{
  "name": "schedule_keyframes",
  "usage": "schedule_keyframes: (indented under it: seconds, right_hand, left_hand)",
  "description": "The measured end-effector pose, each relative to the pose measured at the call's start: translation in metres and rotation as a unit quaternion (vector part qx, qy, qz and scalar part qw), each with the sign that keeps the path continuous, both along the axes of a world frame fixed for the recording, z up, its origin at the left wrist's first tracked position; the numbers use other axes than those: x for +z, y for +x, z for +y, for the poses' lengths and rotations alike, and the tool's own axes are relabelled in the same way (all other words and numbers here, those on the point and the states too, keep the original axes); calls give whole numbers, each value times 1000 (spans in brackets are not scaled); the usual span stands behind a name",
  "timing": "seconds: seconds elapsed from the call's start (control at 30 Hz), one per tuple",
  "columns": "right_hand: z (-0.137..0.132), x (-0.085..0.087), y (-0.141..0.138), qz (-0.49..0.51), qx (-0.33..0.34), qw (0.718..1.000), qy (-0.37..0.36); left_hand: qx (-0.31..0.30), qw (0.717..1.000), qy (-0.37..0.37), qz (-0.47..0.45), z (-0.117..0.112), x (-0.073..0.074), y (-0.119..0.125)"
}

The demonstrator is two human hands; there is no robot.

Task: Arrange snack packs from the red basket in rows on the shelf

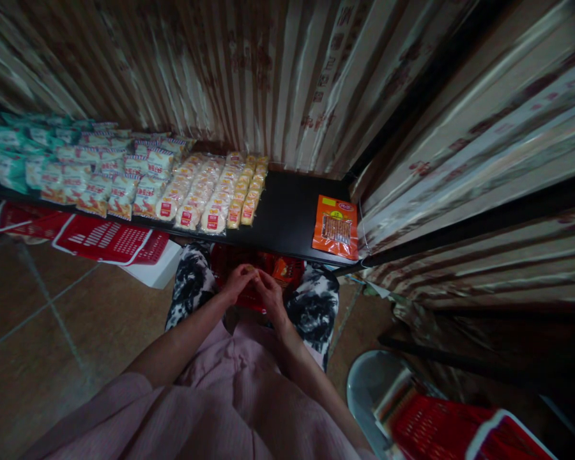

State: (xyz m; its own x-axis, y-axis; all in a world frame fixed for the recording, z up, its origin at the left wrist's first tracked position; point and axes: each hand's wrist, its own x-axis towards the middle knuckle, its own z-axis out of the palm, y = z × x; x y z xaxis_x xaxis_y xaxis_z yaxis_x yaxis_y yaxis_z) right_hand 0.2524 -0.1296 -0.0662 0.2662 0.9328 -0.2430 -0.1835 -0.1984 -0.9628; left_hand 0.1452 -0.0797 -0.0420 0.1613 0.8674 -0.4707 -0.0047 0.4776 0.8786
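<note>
Both my hands meet low between my knees, over a red basket [249, 297] that holds orange snack packets [287, 268]. My left hand [239, 281] has its fingers curled and pinched toward my right hand [268, 291], whose fingers are also closed; something small sits between the fingertips, too dim to name. In front of me a black shelf [287, 217] carries rows of wrapped snack packs [206, 191] and one flat orange packet [336, 227] lying alone at its right end.
Red plastic baskets [105, 239] lie on the tiled floor under the shelf's left part. Another red basket [460, 428] rests on a grey stool [368, 383] at lower right. Stacked cartons [483, 160] wall in the right side and the back.
</note>
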Motion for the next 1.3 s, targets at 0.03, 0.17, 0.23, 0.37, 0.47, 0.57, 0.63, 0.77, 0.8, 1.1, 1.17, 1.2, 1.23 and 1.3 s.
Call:
schedule_keyframes:
  seconds: [0.03,0.17,0.23,0.37,0.47,0.57,0.63,0.77,0.8,1.1,1.17,1.2,1.23,1.3]
  right_hand:
    - [1,-2,1,-32,0,999,9]
    - [3,-10,3,-120,2,992,38]
    - [3,-12,3,-134,1,990,42]
    - [0,-12,1,-133,-12,991,16]
    - [-3,-12,1,-109,-15,994,-12]
    - [-4,-11,2,-107,-17,994,-16]
    - [-4,-12,3,-112,-22,993,-14]
    - [-4,-16,3,-115,-34,993,-13]
    - [-4,-18,4,-112,-37,993,-12]
    - [-4,-24,6,-71,-36,997,-17]
    - [-5,-22,7,-59,-34,998,-15]
    - [-5,-21,7,-52,-36,998,-15]
    - [-6,-20,7,-46,-40,998,-15]
    - [-7,-18,6,-33,-47,998,-13]
  left_hand:
    - [3,1000,0,-5,0,0,0]
    - [15,1000,0,-10,-1,-2,-1]
    - [26,1000,-2,-7,-1,-4,-1]
    - [45,998,-21,-29,-1,-6,-1]
    - [57,996,-32,-57,0,-4,-2]
    - [63,994,-37,-82,1,-2,-2]
    - [68,992,-41,-96,1,-2,-2]
    - [86,989,-41,-115,1,-2,-2]
    - [90,988,-40,-117,1,-3,-2]
    - [88,987,-45,-128,-1,-7,-5]
    - [87,987,-51,-128,-1,-7,-6]
    - [87,987,-53,-128,-1,-8,-7]
    - [88,987,-53,-127,-1,-8,-7]
    - [88,988,-46,-122,-1,-9,-8]
